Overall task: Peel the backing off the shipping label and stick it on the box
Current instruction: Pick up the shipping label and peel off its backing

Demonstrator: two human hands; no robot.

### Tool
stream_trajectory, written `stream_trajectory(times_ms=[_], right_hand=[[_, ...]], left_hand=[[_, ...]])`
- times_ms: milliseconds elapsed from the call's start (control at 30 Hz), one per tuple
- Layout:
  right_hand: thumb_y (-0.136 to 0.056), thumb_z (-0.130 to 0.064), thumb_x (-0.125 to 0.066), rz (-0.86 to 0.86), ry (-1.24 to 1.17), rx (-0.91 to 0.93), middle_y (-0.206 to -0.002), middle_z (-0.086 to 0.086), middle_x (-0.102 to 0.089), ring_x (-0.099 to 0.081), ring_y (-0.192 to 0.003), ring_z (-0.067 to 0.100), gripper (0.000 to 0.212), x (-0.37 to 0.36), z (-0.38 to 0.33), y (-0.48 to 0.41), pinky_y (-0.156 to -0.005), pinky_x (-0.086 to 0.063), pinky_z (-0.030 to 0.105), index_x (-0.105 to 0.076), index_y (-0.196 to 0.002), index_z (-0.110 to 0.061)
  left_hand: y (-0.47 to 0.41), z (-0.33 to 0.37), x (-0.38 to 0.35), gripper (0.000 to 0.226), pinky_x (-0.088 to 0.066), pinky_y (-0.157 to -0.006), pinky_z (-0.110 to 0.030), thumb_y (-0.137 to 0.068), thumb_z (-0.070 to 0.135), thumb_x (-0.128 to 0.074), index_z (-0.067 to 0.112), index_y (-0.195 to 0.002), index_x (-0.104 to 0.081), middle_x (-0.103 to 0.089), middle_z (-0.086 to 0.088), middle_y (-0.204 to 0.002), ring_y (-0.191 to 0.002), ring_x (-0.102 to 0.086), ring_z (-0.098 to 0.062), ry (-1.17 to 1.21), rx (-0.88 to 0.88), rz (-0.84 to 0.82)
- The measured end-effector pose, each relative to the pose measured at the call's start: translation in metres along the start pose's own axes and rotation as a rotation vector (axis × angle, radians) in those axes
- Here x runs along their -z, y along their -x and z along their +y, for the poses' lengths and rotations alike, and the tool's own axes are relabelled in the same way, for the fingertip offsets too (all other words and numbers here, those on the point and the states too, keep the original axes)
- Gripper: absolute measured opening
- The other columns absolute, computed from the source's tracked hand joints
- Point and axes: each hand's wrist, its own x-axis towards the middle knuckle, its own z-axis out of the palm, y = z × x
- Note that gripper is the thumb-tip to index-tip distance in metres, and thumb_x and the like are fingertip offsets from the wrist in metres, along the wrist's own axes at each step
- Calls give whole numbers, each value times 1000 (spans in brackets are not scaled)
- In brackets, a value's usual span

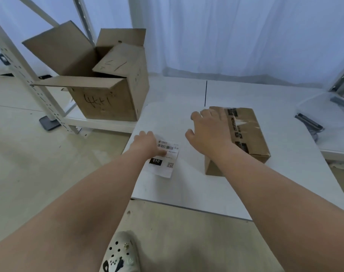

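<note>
The left hand (147, 143) pinches the shipping label (165, 160) at its left edge; the right hand (212, 132) spreads relaxed fingers (195, 116) over the box (249, 132).

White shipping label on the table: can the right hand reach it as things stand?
Probably yes. The right hand is open over the taped brown cardboard box, beside the white shipping label, with only bare white table between. The left hand covers just the label's upper-left corner.

I see the shipping label (164, 165) as matt white paper, the box (253, 138) as dull brown cardboard under a glossy tape strip (239, 122), the table (245, 185) smooth and matt white, and the rack (19, 69) as painted perforated metal.
</note>
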Motion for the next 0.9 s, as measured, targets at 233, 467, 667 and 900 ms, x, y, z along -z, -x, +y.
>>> stream_trajectory(times_ms=[233,467,667,900], right_hand=[[-90,-29,-41,-19,-33,-33,-131,12,-52,-40,-129,30,41,-1,15,-8,-118,-12,48,-48,-127,-14],[-87,-27,-46,24,-80,-44,-141,12,-41,-34,-133,33,47,7,31,-3,-118,-15,47,-44,-132,-16],[-87,-38,-47,-27,-125,-145,-143,13,-38,-31,-135,33,51,6,50,4,-116,-17,50,-42,-133,-17],[-89,-38,-44,-45,-110,-143,-149,14,-30,-24,-139,34,53,3,48,3,-117,-15,52,-36,-138,-18]], left_hand=[[-1,21,-5,57,-45,-78,-33,-78,17,-74,-2,-121,-43,-59,-16,-115,-106,-59,-31,187,29,-96],[1,14,-8,53,-49,-94,-41,-68,23,-81,3,-111,-59,-53,-17,-121,-109,-55,-35,265,85,-149],[3,11,-9,21,-38,-60,-28,-81,8,-67,9,-91,-48,-47,-4,-78,-85,-48,-27,413,11,-47],[-5,16,-7,9,-37,-58,-25,-86,15,-65,9,-81,-62,-55,2,-72,-76,-51,-18,541,-107,41]])
